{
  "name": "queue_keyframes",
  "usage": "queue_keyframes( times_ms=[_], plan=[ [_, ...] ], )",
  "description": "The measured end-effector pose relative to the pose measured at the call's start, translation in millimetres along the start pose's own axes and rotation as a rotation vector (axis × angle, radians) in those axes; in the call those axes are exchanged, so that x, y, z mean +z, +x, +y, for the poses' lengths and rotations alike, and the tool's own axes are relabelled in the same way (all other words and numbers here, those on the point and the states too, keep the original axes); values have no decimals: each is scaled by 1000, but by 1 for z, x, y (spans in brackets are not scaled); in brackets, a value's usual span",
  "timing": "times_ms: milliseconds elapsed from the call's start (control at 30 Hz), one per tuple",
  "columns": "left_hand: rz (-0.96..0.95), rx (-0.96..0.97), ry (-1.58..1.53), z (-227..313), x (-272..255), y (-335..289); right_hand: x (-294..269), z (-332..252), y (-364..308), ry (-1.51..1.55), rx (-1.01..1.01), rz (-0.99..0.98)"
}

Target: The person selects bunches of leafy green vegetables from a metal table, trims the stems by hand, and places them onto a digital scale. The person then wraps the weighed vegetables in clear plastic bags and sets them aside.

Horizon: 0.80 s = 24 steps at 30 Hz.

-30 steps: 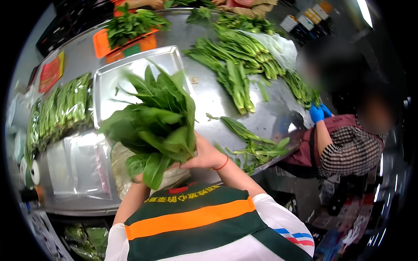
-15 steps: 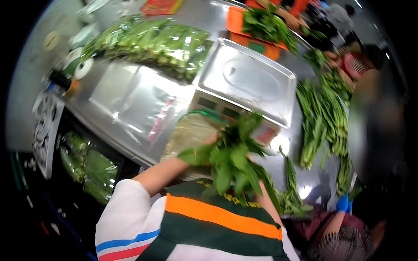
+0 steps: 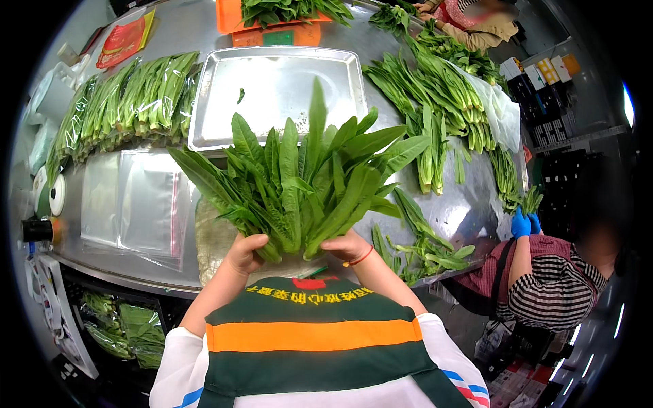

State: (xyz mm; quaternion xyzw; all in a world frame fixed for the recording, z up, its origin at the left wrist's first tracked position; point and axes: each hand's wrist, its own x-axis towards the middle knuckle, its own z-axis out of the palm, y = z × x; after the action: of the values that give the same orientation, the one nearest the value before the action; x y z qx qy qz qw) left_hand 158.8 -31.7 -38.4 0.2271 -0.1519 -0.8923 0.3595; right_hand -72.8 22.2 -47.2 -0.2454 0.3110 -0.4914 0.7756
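Above my apron's bib, my left hand (image 3: 245, 254) and my right hand (image 3: 347, 247) close round the stem ends of a fanned-out bunch of long-leaf lettuce (image 3: 292, 183). Its leaves point away from me and spread wide. The bunch parts slightly in the middle at the bottom, one portion at each hand; most of my fingers are hidden under the leaves. Just beyond lies the metal weighing pan (image 3: 282, 88), with a scrap of leaf on it. Beneath the bunch, a pale cloth-like sheet (image 3: 216, 238) lies at the table's near side.
Packed lettuce in clear bags (image 3: 136, 95) lines the left; flat clear bags (image 3: 136, 204) lie nearer. Loose lettuce (image 3: 442, 88) is heaped at right, with stray leaves (image 3: 428, 245) closer. An orange basket (image 3: 235, 17) stands behind the pan. A co-worker in blue gloves (image 3: 522, 224) handles greens.
My view has swung round and straightened. The bunch, earlier bundled together between my hands and blurred, is now upright and fanned out, with both hands at its stem ends.
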Motion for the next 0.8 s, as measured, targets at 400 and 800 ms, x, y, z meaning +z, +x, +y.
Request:
queue_keyframes(
  times_ms=[400, 800],
  plan=[
    [5, -58, 46, 3, 0, -18, 0, -1, -7, 24, -3, -44],
    [-102, 174, 757, -9, 17, 2, 56, -10, 5, -1495, -121, 281]
  ],
)
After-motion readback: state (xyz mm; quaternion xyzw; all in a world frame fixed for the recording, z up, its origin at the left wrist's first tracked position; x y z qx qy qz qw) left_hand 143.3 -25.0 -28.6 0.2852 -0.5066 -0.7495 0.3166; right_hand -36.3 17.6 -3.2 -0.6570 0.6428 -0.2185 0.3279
